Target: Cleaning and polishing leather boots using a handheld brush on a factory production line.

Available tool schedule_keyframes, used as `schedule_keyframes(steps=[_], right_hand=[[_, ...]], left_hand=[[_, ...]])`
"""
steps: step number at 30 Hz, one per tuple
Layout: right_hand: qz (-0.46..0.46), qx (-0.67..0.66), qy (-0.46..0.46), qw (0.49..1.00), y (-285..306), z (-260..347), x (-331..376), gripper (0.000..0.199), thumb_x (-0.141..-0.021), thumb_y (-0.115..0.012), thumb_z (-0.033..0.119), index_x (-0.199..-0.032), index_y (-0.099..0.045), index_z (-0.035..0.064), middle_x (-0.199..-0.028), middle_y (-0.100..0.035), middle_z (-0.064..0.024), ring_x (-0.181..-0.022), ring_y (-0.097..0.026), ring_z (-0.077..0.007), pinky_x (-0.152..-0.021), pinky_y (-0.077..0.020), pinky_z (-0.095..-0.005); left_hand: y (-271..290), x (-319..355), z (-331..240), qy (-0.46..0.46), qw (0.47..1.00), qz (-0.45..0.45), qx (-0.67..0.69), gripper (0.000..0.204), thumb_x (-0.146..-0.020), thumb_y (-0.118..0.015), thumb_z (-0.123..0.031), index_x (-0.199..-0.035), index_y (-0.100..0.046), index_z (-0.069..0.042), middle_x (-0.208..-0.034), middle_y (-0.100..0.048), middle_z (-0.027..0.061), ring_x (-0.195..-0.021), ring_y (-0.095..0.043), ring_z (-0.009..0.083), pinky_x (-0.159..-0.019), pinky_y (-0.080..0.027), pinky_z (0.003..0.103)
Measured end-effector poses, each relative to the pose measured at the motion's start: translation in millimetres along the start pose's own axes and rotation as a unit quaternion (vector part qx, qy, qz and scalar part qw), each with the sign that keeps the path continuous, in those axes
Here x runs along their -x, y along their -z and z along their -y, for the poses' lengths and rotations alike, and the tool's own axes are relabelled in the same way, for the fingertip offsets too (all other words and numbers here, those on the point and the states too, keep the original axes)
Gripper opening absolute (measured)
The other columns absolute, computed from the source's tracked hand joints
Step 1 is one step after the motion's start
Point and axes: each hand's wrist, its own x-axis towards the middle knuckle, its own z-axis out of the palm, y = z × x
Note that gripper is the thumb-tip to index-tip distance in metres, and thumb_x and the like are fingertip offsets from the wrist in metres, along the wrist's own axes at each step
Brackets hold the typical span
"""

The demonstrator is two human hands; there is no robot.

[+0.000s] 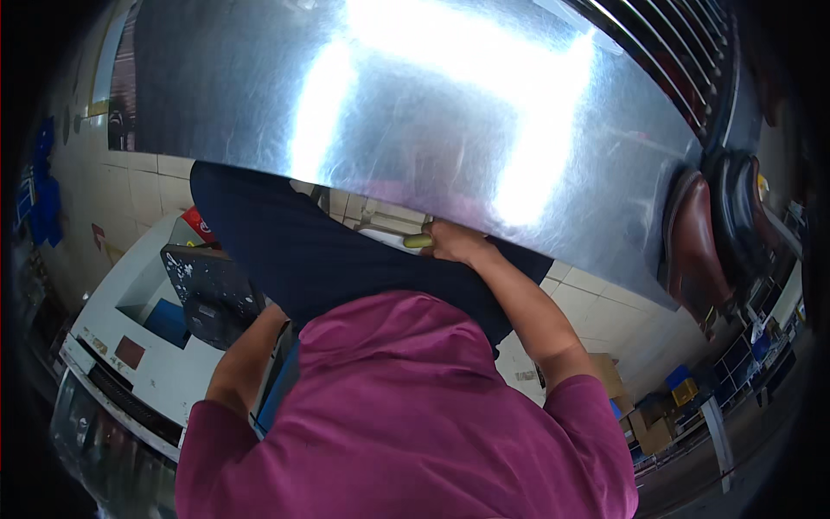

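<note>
I see right grip (454, 242) curled round yellow-green piece (418, 241) | low, probably to clear tabletop (432, 121) | left grip hidden, can't tell

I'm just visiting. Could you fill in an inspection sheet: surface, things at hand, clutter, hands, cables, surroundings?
Surface: broad, shiny silver metal tabletop, with bright glare.
Things at hand: short, rounded yellow-green object near the tabletop's edge.
Clutter: brown leather shoe-like piece by the tabletop's right end; brown cardboard boxes at lower right.
Hands: right hand at the yellow-green object, grip unclear; left hand hidden.
Cables: nothing seen clearly.
Surroundings: pale tiled floor; scuffed white boxy machine at left.
</note>
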Motion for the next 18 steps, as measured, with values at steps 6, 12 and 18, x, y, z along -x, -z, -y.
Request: schedule_keyframes(steps=[6, 12, 18], right_hand=[[-0.007, -0.026, 0.03, 0.999, 0, 1, 0, 0.048, -0.083, -0.079, 0.03, -0.126, -0.067, 0.0115, -0.123, -0.069, -0.0168, -0.116, -0.062, -0.037, -0.098, -0.0484, -0.0437], [-0.013, -0.072, 0.006, 0.997, -7, -4, 7, 0.047, -0.084, -0.079, 0.029, -0.125, -0.067, 0.0114, -0.121, -0.069, -0.0169, -0.115, -0.063, -0.0363, -0.097, -0.0488, -0.043], [-0.043, -0.122, -0.006, 0.992, -39, 7, -21, 0.046, -0.084, -0.079, 0.029, -0.124, -0.068, 0.0113, -0.12, -0.07, -0.0171, -0.113, -0.065, -0.0355, -0.096, -0.0493, -0.0422]], left_hand=[[-22, 60, -44, 0.075, 0.996, -0.002, -0.041, 0.03, -0.096, -0.059, -0.009, -0.124, -0.065, 0.0, -0.111, -0.072, 0.0067, -0.114, -0.061, 0.0206, -0.1, -0.048, 0.035], [-9, 79, -80, 0.118, 0.991, -0.005, -0.063, 0.028, -0.094, -0.058, -0.006, -0.12, -0.066, -0.001, -0.109, -0.072, 0.0074, -0.113, -0.062, 0.0208, -0.099, -0.049, 0.035], [21, 113, -87, 0.141, 0.984, -0.017, -0.105, 0.026, -0.093, -0.058, -0.004, -0.116, -0.068, -0.001, -0.107, -0.072, 0.0081, -0.111, -0.063, 0.021, -0.098, -0.05, 0.035]])
